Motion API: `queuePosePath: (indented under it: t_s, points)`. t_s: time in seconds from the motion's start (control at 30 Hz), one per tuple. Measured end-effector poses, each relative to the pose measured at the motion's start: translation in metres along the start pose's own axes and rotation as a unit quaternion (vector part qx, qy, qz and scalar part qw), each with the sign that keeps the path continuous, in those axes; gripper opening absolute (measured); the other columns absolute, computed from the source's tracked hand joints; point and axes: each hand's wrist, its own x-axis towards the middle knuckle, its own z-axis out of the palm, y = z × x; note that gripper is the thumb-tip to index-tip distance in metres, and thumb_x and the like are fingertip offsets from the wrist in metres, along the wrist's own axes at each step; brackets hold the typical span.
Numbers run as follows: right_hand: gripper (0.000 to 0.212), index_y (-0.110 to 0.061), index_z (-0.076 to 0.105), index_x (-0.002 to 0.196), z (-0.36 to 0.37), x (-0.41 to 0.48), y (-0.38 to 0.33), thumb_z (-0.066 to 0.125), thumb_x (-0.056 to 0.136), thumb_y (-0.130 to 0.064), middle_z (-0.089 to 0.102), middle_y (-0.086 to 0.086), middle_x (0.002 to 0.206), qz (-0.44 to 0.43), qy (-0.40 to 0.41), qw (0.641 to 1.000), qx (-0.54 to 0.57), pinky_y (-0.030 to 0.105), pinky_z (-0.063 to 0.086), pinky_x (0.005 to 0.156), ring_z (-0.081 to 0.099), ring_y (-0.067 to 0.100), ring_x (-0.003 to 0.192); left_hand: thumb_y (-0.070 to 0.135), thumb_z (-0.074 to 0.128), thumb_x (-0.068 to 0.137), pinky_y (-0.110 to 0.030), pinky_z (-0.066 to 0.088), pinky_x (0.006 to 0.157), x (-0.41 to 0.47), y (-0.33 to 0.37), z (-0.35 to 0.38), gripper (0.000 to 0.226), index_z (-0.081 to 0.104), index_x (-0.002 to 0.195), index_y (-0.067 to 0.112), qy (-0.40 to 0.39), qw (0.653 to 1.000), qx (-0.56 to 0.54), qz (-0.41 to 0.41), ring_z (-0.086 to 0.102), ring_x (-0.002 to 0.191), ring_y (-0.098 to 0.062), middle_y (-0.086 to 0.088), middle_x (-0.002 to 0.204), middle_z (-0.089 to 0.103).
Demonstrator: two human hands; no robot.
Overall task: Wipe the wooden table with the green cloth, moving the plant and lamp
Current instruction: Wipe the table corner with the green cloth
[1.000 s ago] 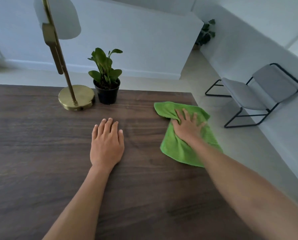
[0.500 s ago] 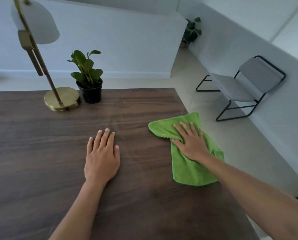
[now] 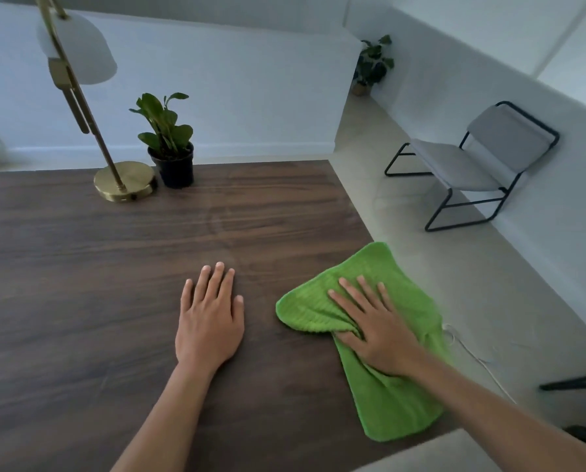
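Note:
A green cloth [image 3: 392, 396] lies on the right side of the dark wooden table [image 3: 80, 284], partly hanging over the right edge. My right hand [image 3: 373, 328] presses flat on it, fingers spread, the thumb pinching a fold. Palm down on the bare wood to the left of the cloth rests my left hand [image 3: 210, 318]. At the far edge stands a small plant in a black pot [image 3: 172, 155]. Beside it, to the left, is a brass lamp [image 3: 124, 180] with a round base, slanted stem and white shade.
The table's right edge runs diagonally past the cloth. Beyond it on the pale floor stands a grey chair [image 3: 472, 165] with a black frame, and a white cable [image 3: 479, 359] trails below the cloth. A second potted plant [image 3: 370, 66] sits in the far corridor.
My right hand has dragged the green cloth toward me along the table's right edge. The left hand has stayed flat in place; the view has shifted.

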Motion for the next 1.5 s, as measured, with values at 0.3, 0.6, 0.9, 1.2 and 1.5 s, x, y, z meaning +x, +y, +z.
queuePosePath:
  t_s: [0.3,0.6,0.9,1.2,1.5]
  points:
    - [0.074,-0.032,0.002,0.156,0.0,0.057,-0.027,0.006,0.092,-0.07,-0.007,0.0,0.165,0.179,-0.001,0.984,0.023,0.063,-0.01,0.116,-0.012,0.034,0.15,0.041,0.024,0.094,-0.04,0.009,0.121,-0.072,0.028,0.002,0.06,0.036,0.148,0.018,0.005,1.0,0.005,0.025,0.016,0.148,-0.016,0.001,0.159,0.027]
    - [0.071,-0.049,0.007,0.152,0.009,-0.084,-0.011,0.019,0.086,-0.072,-0.004,-0.019,0.163,0.07,0.01,0.996,0.047,0.048,0.029,0.113,0.026,0.023,0.146,0.041,0.024,0.094,-0.041,0.011,0.121,-0.111,0.035,0.001,0.06,0.038,0.148,0.018,0.012,1.0,0.007,0.012,0.017,0.148,-0.017,0.0,0.158,0.028]
    - [0.077,-0.032,0.0,0.156,0.011,-0.011,-0.072,0.001,0.09,-0.072,-0.009,0.004,0.164,0.187,0.005,0.982,0.031,0.07,-0.009,0.112,-0.013,0.04,0.148,0.042,0.014,0.092,-0.038,0.008,0.121,-0.131,0.048,0.002,0.066,0.039,0.147,0.014,0.026,1.0,-0.015,0.006,0.02,0.147,-0.016,-0.001,0.157,0.032]
    - [0.074,-0.048,-0.003,0.152,0.016,-0.091,-0.058,0.011,0.086,-0.079,-0.012,-0.012,0.163,0.006,-0.007,1.0,0.019,0.061,-0.007,0.117,0.0,0.027,0.151,0.032,0.025,0.094,-0.037,0.016,0.12,-0.132,0.049,-0.001,0.058,0.042,0.144,0.007,0.053,0.996,-0.068,-0.019,0.032,0.143,-0.019,-0.007,0.15,0.043]
    - [0.081,-0.035,-0.002,0.155,0.008,-0.011,-0.082,0.002,0.086,-0.077,-0.01,0.003,0.164,0.18,0.014,0.983,0.04,0.07,-0.011,0.111,-0.015,0.039,0.148,0.046,0.015,0.094,-0.035,0.015,0.12,-0.135,0.049,-0.004,0.068,0.042,0.143,0.009,0.058,0.995,-0.08,-0.017,0.032,0.143,-0.018,-0.006,0.15,0.044]
